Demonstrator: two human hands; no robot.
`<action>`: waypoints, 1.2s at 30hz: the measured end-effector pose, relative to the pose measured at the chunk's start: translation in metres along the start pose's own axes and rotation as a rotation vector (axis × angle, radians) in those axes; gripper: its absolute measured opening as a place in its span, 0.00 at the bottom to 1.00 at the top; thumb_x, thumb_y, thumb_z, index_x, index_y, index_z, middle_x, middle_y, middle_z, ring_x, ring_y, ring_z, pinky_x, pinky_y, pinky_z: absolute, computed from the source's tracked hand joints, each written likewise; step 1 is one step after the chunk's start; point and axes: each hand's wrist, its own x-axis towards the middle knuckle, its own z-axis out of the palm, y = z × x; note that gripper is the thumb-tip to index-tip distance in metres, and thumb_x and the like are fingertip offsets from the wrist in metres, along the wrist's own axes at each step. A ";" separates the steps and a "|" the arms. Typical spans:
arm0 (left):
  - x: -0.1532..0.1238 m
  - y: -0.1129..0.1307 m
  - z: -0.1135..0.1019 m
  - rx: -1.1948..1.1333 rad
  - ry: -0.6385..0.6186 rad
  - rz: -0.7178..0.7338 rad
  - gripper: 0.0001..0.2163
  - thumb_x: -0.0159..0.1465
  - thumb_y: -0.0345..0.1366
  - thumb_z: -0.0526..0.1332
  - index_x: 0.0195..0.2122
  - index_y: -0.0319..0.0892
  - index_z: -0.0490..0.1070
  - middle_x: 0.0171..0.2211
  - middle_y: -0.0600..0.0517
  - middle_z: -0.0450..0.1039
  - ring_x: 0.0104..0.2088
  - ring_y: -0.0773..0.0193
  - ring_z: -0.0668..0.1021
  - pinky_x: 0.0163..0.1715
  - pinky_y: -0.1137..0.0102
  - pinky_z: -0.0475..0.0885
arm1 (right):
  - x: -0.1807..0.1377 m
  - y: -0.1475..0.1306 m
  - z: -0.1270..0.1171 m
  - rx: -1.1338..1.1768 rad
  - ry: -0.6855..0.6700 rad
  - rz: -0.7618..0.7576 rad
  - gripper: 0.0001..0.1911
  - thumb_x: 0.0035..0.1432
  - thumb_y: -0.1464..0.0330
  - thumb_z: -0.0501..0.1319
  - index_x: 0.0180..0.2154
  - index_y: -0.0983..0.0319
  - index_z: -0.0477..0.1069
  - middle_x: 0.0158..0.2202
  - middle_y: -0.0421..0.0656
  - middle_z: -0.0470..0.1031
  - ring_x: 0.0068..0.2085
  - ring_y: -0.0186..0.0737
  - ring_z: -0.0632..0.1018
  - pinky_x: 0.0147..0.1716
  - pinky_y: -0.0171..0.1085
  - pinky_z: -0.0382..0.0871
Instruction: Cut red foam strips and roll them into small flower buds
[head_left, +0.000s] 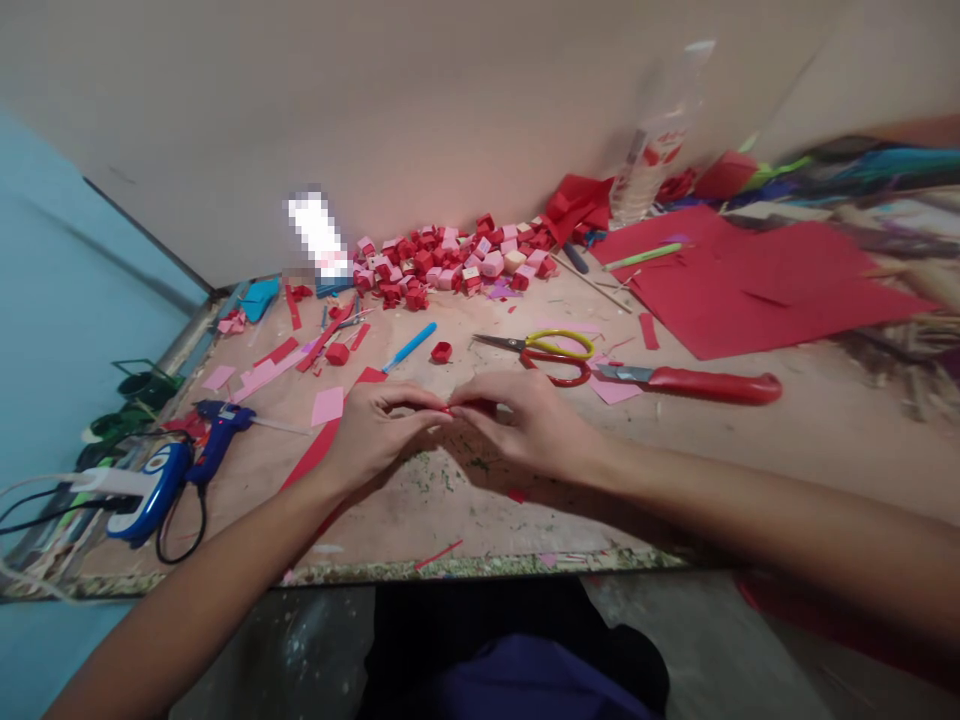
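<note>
My left hand [382,425] and my right hand [521,420] meet above the middle of the table, fingertips touching. Both pinch one small piece of red paper [448,409], mostly covered by the fingers. Just beyond them lies a little folded red paper box [441,352]. A blue pen-like tool [411,346] rests behind my left hand, and a long red paper strip [311,460] runs beneath that wrist. Scissors with yellow and red handles [555,345] lie behind my right hand. To their right is a red-handled knife [712,385], its blade over a pink paper scrap [616,388].
A heap of red and pink paper boxes [450,262] sits against the wall. Large red paper sheets [750,290] and a plastic bottle [660,150] are at back right. On the left are a blue glue gun [217,440], a blue-and-white power strip [154,492] and cables.
</note>
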 end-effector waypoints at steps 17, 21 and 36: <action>0.002 -0.006 0.000 -0.160 -0.032 -0.105 0.05 0.55 0.34 0.80 0.30 0.44 0.86 0.30 0.50 0.83 0.29 0.63 0.82 0.29 0.71 0.79 | 0.004 0.004 0.001 0.279 -0.126 0.181 0.09 0.68 0.69 0.63 0.38 0.60 0.84 0.32 0.42 0.84 0.33 0.40 0.80 0.32 0.37 0.73; 0.003 -0.004 -0.003 -0.117 -0.045 0.006 0.06 0.56 0.34 0.80 0.31 0.44 0.86 0.32 0.50 0.83 0.33 0.63 0.83 0.31 0.72 0.79 | 0.004 0.004 0.001 0.282 -0.129 0.174 0.09 0.68 0.69 0.63 0.38 0.61 0.83 0.33 0.42 0.84 0.34 0.40 0.81 0.33 0.37 0.73; 0.000 -0.010 0.004 -0.129 0.070 0.112 0.07 0.58 0.36 0.79 0.32 0.44 0.84 0.32 0.52 0.83 0.33 0.64 0.83 0.34 0.71 0.80 | 0.003 0.003 -0.001 0.338 -0.054 0.105 0.07 0.67 0.71 0.65 0.37 0.59 0.84 0.34 0.41 0.86 0.36 0.39 0.83 0.38 0.37 0.75</action>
